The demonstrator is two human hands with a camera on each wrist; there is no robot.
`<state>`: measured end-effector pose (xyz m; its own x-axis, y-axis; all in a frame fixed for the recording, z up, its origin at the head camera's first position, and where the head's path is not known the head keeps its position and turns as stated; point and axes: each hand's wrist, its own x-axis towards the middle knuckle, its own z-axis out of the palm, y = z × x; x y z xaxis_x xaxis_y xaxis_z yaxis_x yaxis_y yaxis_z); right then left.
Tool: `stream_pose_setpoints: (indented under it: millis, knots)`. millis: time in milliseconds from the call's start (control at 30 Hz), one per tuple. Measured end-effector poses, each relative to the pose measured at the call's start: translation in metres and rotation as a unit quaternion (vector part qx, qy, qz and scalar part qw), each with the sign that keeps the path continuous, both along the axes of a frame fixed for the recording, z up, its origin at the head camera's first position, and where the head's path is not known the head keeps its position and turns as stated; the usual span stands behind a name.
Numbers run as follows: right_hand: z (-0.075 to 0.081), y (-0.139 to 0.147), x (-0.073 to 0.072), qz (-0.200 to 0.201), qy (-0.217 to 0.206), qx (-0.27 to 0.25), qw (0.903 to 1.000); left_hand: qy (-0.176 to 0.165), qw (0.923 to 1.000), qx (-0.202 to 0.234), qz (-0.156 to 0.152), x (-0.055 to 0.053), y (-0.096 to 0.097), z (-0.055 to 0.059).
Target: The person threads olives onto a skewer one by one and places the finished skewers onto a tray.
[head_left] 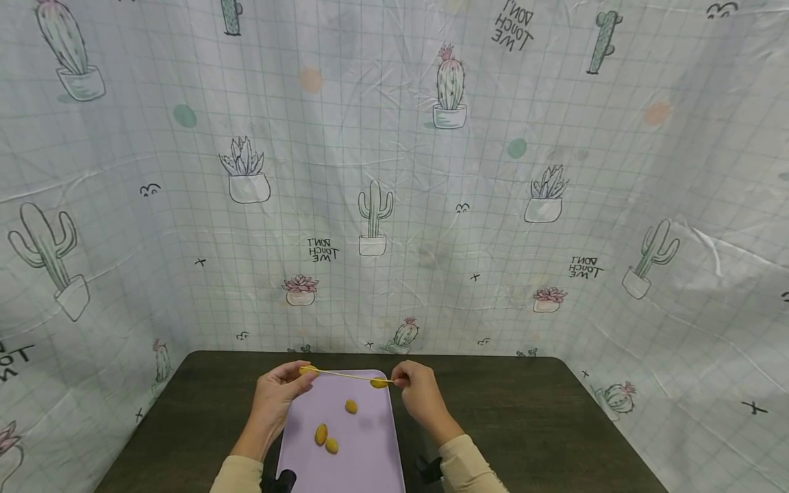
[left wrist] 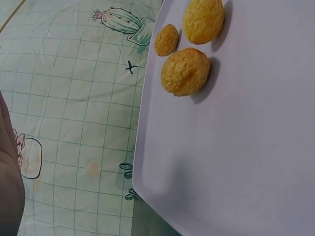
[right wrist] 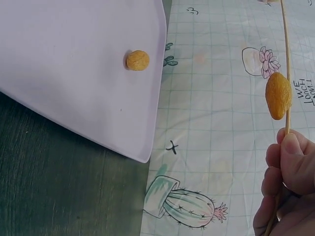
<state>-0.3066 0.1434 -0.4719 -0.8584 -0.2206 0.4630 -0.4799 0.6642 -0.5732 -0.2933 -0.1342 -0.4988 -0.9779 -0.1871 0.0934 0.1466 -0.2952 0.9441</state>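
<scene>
A thin wooden skewer (head_left: 345,374) spans the gap between both hands, above the far end of a lilac tray (head_left: 370,462). My right hand (head_left: 422,396) pinches it near one end, thumb against curled fingers. Close to that grip, a wrinkled golden oval piece (right wrist: 278,96) sits on the skewer. At the other end my left hand (head_left: 274,402) holds a second golden piece (head_left: 308,370) between thumb and fingers, right at the skewer. Only the edge of the left hand shows in the left wrist view.
Three more wrinkled golden pieces lie on the tray: one (head_left: 351,407) toward the far side, and two (head_left: 321,434) (head_left: 331,446) side by side nearer me. The tray rests on a dark wooden table (head_left: 524,424). A cactus-printed curtain (head_left: 425,260) hangs behind and at both sides.
</scene>
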Motion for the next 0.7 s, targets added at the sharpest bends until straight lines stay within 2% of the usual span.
stream_pose_setpoints:
  millis: [700]
  knots:
    - [0.0031,-0.0078,-0.0003,0.011,0.009,0.003,0.9999,-0.013,0.9999,-0.009,-0.006,0.0019,0.004,0.0022]
